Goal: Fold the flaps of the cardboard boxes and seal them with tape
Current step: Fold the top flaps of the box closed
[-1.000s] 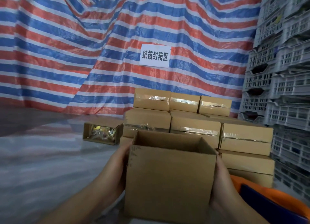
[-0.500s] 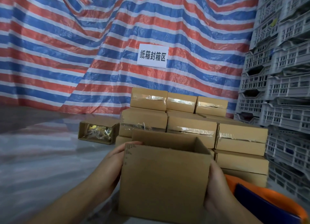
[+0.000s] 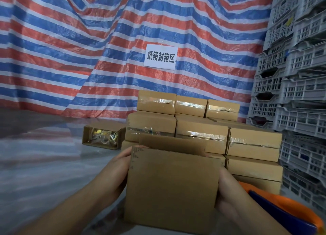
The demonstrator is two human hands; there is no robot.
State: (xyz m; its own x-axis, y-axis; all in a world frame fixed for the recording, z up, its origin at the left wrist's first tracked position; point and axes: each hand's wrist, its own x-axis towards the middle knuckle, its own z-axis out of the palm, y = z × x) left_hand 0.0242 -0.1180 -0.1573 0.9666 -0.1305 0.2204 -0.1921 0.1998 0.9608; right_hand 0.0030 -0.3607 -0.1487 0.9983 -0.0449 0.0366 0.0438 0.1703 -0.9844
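I grip the open box (image 3: 172, 187) between both hands, left hand (image 3: 114, 173) and right hand (image 3: 229, 196) curled round its sides, just before the taped boxes (image 3: 202, 134).

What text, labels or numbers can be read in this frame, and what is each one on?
"纸箱封箱区": black characters on the white paper sign fixed to the striped tarp.
Dark marks along the left edge of the held cardboard box: too blurred to read.
Open box on its side: shiny contents, no legible print.
Taped boxes and grey crates: no text visible.
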